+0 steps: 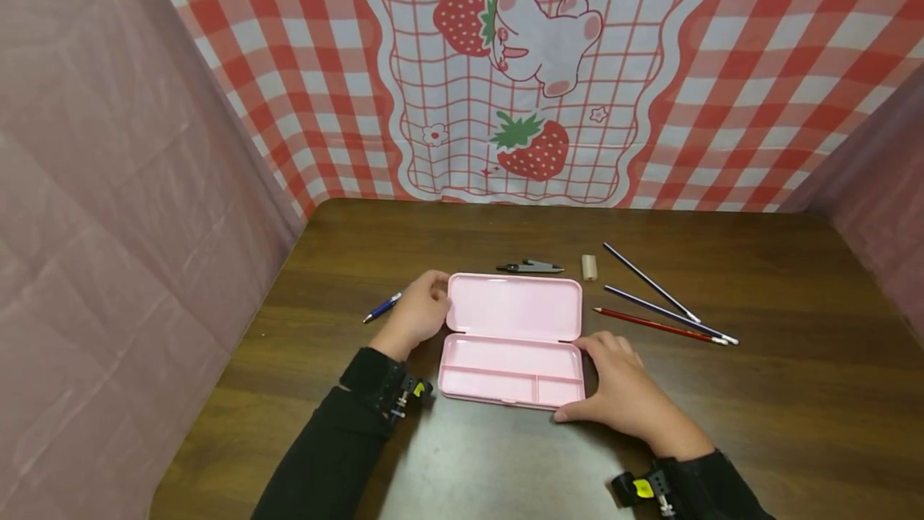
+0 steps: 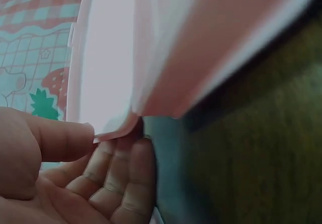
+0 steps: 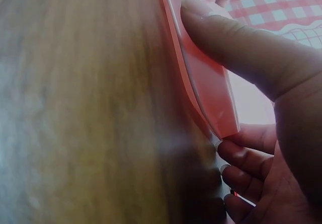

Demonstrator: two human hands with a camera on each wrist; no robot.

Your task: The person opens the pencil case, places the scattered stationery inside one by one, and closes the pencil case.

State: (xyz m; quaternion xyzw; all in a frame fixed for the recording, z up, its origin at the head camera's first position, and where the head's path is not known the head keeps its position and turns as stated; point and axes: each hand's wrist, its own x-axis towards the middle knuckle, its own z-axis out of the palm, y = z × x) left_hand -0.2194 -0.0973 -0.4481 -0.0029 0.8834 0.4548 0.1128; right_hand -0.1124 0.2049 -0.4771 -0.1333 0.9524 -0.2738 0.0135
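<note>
A pink pencil case [image 1: 491, 355] lies unfolded on the table, its lid [image 1: 514, 307] tipped back and its divided tray facing up with nothing in it. My left hand [image 1: 419, 311] pinches the left edge of the lid, thumb on one side and fingers behind it, as the left wrist view shows. At the tray's right end, my right hand [image 1: 621, 392] grips the case, with the thumb at the front corner and the fingers around the far corner. Just left of my left hand lies a blue pen [image 1: 382, 308].
Behind the lid lie a grey compass [image 1: 530, 267] and a whitish eraser [image 1: 589, 268]. To the right are a red pencil [image 1: 657, 326] and two dark striped pencils [image 1: 650, 281]. A checked strawberry cloth [image 1: 534, 71] hangs along the table's back edge, with pink curtains at the sides.
</note>
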